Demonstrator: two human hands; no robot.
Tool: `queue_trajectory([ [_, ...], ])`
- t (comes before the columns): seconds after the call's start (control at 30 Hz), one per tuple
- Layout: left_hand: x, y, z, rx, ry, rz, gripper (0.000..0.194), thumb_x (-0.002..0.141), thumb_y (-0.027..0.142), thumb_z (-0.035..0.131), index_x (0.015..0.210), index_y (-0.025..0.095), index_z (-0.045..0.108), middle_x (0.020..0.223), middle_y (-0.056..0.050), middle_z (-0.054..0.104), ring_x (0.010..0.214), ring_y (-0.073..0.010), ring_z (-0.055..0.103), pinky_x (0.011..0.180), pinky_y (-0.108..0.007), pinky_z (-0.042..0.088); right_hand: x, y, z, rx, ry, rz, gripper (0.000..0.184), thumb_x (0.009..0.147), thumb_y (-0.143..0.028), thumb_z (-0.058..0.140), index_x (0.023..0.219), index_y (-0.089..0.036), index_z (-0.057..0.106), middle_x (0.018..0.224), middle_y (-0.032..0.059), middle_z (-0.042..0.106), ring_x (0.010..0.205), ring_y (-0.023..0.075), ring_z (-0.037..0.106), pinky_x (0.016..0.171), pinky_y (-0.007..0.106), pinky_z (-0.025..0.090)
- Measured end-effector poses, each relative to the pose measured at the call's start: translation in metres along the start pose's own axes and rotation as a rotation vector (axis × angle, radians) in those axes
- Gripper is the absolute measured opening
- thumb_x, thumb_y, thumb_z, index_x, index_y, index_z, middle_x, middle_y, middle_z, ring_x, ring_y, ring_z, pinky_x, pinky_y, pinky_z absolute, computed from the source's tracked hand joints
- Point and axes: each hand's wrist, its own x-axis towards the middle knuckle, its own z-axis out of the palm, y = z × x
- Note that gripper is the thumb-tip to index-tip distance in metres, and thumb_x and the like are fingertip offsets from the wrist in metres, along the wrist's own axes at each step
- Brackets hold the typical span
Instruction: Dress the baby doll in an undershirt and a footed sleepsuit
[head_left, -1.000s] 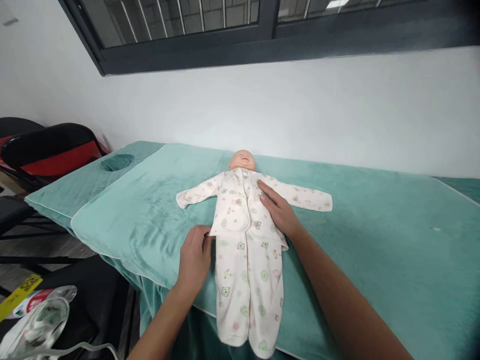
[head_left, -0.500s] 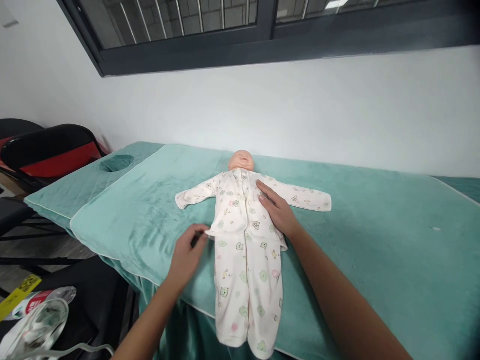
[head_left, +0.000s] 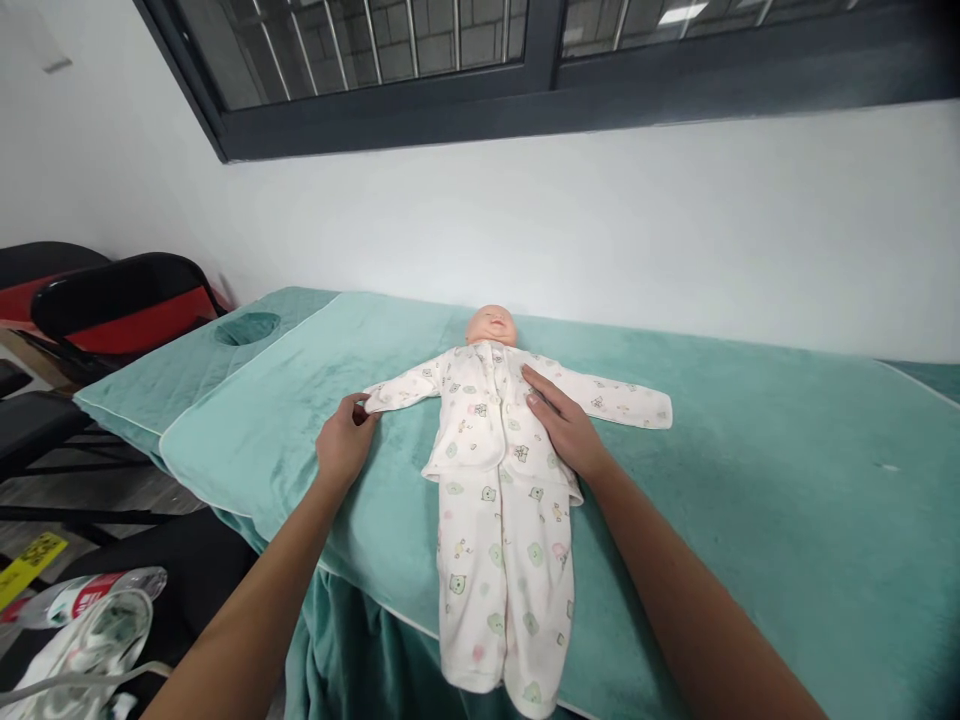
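Note:
A baby doll (head_left: pixel 490 325) lies on its back on a teal towel (head_left: pixel 315 400), dressed in a white patterned jacket (head_left: pixel 476 415) and matching trousers (head_left: pixel 502 580). Its sleeves are spread out to both sides. My left hand (head_left: pixel 343 440) is closed in a pinch on the cuff of the doll's sleeve (head_left: pixel 401 390) at the left. My right hand (head_left: pixel 564 425) lies flat with fingers stretched out on the doll's chest, to the right of the jacket's button line.
The towel covers a massage table (head_left: pixel 787 500) with a face hole (head_left: pixel 246 327) at its left end, set against a white wall under a dark-framed window. Black and red chairs (head_left: pixel 112 300) stand at the left. A plastic bottle (head_left: pixel 82 595) and clear packaging lie at lower left.
My left hand has left the jacket's lower hem and moved up and left to the sleeve cuff. My right hand has stayed on the chest.

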Motion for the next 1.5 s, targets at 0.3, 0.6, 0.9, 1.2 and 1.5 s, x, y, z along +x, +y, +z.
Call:
queue_trajectory([
  [0.3,0.006,0.0,0.009,0.01,0.093,0.006,0.038,0.086,0.042,0.055,0.12,0.026,0.057,0.105,-0.006,0.07,0.097,-0.0272,0.065,0.074,-0.035,0.044,0.0,0.002,0.001,0.007,0.013,-0.01,0.048,0.094,-0.046,0.054,0.14,-0.032,0.055,0.152,-0.0019,0.046,0.143,0.02,0.037,0.123,0.04,0.024],
  [0.6,0.02,-0.006,0.015,-0.045,0.181,0.052,0.031,0.087,0.028,0.051,0.116,0.024,0.059,0.1,-0.005,0.069,0.094,-0.023,0.064,0.078,-0.033,0.047,0.001,0.002,0.002,0.0,0.025,-0.016,0.047,0.094,-0.046,0.054,0.138,-0.031,0.056,0.151,-0.0016,0.047,0.143,0.0198,0.037,0.123,0.04,0.023],
  [0.9,0.028,-0.019,0.017,0.012,0.253,0.064,0.032,0.081,0.013,0.048,0.109,0.019,0.063,0.106,-0.011,0.065,0.103,-0.0302,0.059,0.081,-0.041,0.048,0.0,0.004,0.001,-0.01,0.007,-0.009,0.044,0.095,-0.044,0.053,0.138,-0.034,0.056,0.152,-0.0028,0.045,0.143,0.0199,0.037,0.121,0.04,0.027],
  [1.2,0.019,0.007,0.027,-0.09,0.408,0.588,0.035,0.081,0.005,0.045,0.108,0.017,0.063,0.117,-0.012,0.061,0.115,-0.0268,0.054,0.1,-0.043,0.043,0.034,-0.027,0.009,-0.415,0.155,-0.04,0.027,0.093,-0.045,0.048,0.097,-0.025,0.065,0.105,0.0057,0.069,0.099,0.0233,0.063,0.084,0.038,0.049],
  [1.5,0.063,0.165,0.028,-0.27,-0.409,0.545,0.03,0.084,0.049,0.056,0.085,0.021,0.067,0.076,-0.002,0.067,0.069,-0.0185,0.061,0.062,-0.029,0.042,0.103,-0.049,0.013,-0.761,-0.14,0.244,0.049,0.09,-0.046,0.047,0.048,-0.022,0.037,0.053,0.0051,0.048,0.053,0.0165,0.044,0.054,0.032,0.029],
])
